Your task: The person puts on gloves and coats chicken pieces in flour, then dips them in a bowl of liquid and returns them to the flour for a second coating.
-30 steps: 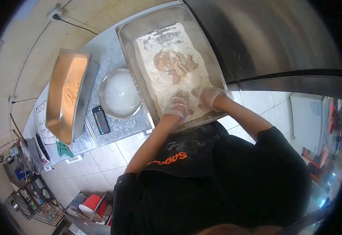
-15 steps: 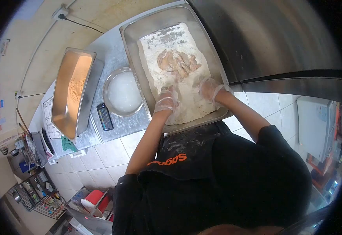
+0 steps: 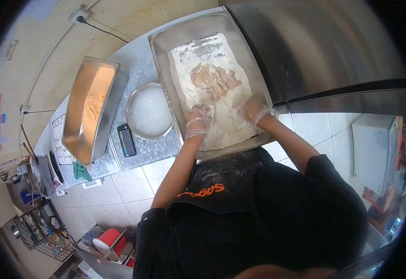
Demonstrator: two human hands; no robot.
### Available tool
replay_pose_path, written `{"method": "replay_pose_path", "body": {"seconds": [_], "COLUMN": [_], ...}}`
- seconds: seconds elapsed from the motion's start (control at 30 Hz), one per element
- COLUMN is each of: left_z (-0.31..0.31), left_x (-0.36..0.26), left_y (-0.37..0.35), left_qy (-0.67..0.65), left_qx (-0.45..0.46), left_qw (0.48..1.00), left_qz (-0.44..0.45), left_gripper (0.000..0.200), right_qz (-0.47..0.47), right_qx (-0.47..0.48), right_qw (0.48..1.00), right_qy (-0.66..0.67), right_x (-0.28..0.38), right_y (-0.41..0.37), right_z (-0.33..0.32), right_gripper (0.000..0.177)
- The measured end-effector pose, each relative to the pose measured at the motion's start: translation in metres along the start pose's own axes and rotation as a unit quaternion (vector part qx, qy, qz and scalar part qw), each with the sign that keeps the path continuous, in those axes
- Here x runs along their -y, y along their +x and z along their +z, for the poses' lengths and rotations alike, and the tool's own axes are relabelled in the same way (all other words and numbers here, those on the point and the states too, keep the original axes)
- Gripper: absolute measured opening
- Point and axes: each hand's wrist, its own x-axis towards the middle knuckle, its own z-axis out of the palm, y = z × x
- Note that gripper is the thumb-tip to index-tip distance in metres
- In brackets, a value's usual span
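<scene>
A heap of raw, pale-pink meat pieces (image 3: 214, 79), which look like chicken, lies on white flour (image 3: 221, 125) in a deep steel pan (image 3: 163, 69). My left hand (image 3: 199, 117), in a clear plastic glove, is in the flour at the pan's left side, just below the meat. On the other side my right hand (image 3: 252, 111), gloved the same way, touches the flour to the lower right of the heap. The fingers of both hands are partly hidden by flour and blurred gloves, so whether they grip anything does not show.
Left of the pan stands a round metal bowl (image 3: 149, 111) with whitish liquid. Beyond it are a black phone-like object (image 3: 126, 140), a deep steel container (image 3: 73, 125) with orange-brown powder, and a green cloth (image 3: 81, 171). A large steel appliance (image 3: 314, 51) borders the pan's right.
The whole view has shifted slightly downward. My hands have moved a little within the flour, near the lower edge of the meat, which stays in its place in the pan.
</scene>
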Motion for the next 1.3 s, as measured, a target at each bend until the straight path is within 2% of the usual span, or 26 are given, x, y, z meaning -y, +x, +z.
{"method": "replay_pose_path", "body": {"seconds": [0.03, 0.07, 0.13, 0.27, 0.33, 0.37, 0.43, 0.57, 0.63, 0.67, 0.73, 0.77, 0.83, 0.87, 0.93, 0.97, 1.03, 1.13, 1.17, 1.2, 1.23, 1.3], "left_z": [-0.003, -0.003, -0.002, 0.005, 0.043, 0.036, 0.001, -0.034, -0.042, -0.047, -0.071, -0.065, -0.048, -0.048, -0.051, -0.040, -0.027, -0.089, -0.113, -0.141, -0.167, -0.207], "left_x": [0.000, 0.001, 0.003, 0.015, 0.061, 0.055, 0.025, 0.005, 0.004, 0.001, -0.026, -0.030, -0.036, -0.033, -0.026, -0.025, -0.023, -0.029, -0.026, -0.018, -0.010, 0.002], "left_y": [0.001, -0.001, -0.003, 0.002, 0.009, 0.010, 0.014, 0.013, 0.013, 0.013, 0.018, 0.017, 0.015, 0.019, 0.023, 0.021, 0.026, 0.012, 0.007, 0.002, 0.000, -0.004], "left_qy": [0.017, 0.017, -0.067, -0.033, -0.138, -0.139, -0.076, -0.034, -0.005, -0.005, 0.115, 0.114, -0.007, -0.005, 0.020, 0.020, 0.060, 0.029, 0.029, 0.004, -0.020, -0.035], "left_qx": [0.056, 0.055, 0.021, 0.006, 0.009, 0.008, -0.024, -0.014, -0.028, -0.031, -0.001, -0.002, -0.030, -0.038, 0.013, 0.012, 0.077, 0.011, 0.012, -0.038, -0.091, -0.135], "left_qw": [0.998, 0.998, 0.997, 0.997, 0.990, 0.990, 0.997, 0.999, 0.996, 0.996, 0.990, 0.991, 0.992, 0.992, 0.991, 0.992, 0.992, 0.996, 0.997, 0.993, 0.984, 0.983], "left_qz": [-0.015, -0.015, -0.033, -0.065, -0.029, -0.030, 0.007, 0.039, 0.080, 0.079, 0.078, 0.077, 0.123, 0.124, 0.134, 0.126, 0.075, 0.083, 0.074, 0.112, 0.152, 0.119], "left_gripper": [0.034, 0.034, 0.024, 0.019, 0.019, 0.019, 0.020, 0.020, 0.018, 0.018, 0.016, 0.016, 0.015, 0.015, 0.015, 0.015, 0.017, 0.015, 0.015, 0.014, 0.013, 0.012], "right_qz": [0.036, 0.035, 0.004, 0.005, -0.030, -0.031, -0.075, -0.087, -0.013, -0.016, -0.022, -0.022, -0.041, -0.045, 0.063, 0.057, -0.101, -0.122, -0.107, -0.088, -0.091, -0.174], "right_qx": [-0.011, -0.011, -0.110, -0.139, -0.163, -0.163, -0.177, -0.194, -0.199, -0.200, -0.311, -0.311, -0.224, -0.230, -0.127, -0.122, -0.257, -0.264, -0.208, -0.152, -0.150, -0.153], "right_qw": [0.999, 0.999, 0.992, 0.987, 0.980, 0.980, 0.981, 0.975, 0.980, 0.980, 0.950, 0.950, 0.974, 0.972, 0.968, 0.970, 0.952, 0.953, 0.963, 0.969, 0.969, 0.953], "right_qy": [0.007, 0.006, 0.061, 0.086, 0.108, 0.106, 0.023, 0.058, -0.015, -0.017, 0.015, 0.014, -0.008, -0.012, 0.205, 0.204, 0.133, 0.083, 0.129, 0.175, 0.175, 0.195], "right_x": [0.001, 0.001, 0.012, -0.006, -0.001, 0.001, 0.004, 0.003, 0.021, 0.023, 0.026, 0.037, 0.069, 0.068, 0.059, 0.060, 0.066, 0.061, 0.074, 0.089, 0.104, 0.135], "right_y": [-0.003, -0.008, -0.025, -0.008, -0.016, -0.019, -0.022, -0.031, -0.045, -0.044, -0.042, -0.042, -0.041, -0.039, -0.034, -0.033, -0.027, -0.022, -0.027, -0.030, -0.027, -0.007], "right_z": [0.001, 0.003, -0.019, 0.023, 0.011, 0.005, -0.004, -0.015, -0.046, -0.051, -0.060, -0.060, -0.063, -0.067, -0.073, -0.067, -0.061, -0.104, -0.132, -0.164, -0.185, -0.217], "right_gripper": [0.029, 0.029, 0.027, 0.026, 0.026, 0.026, 0.022, 0.020, 0.020, 0.020, 0.021, 0.021, 0.021, 0.021, 0.024, 0.024, 0.024, 0.023, 0.023, 0.024, 0.024, 0.024]}}
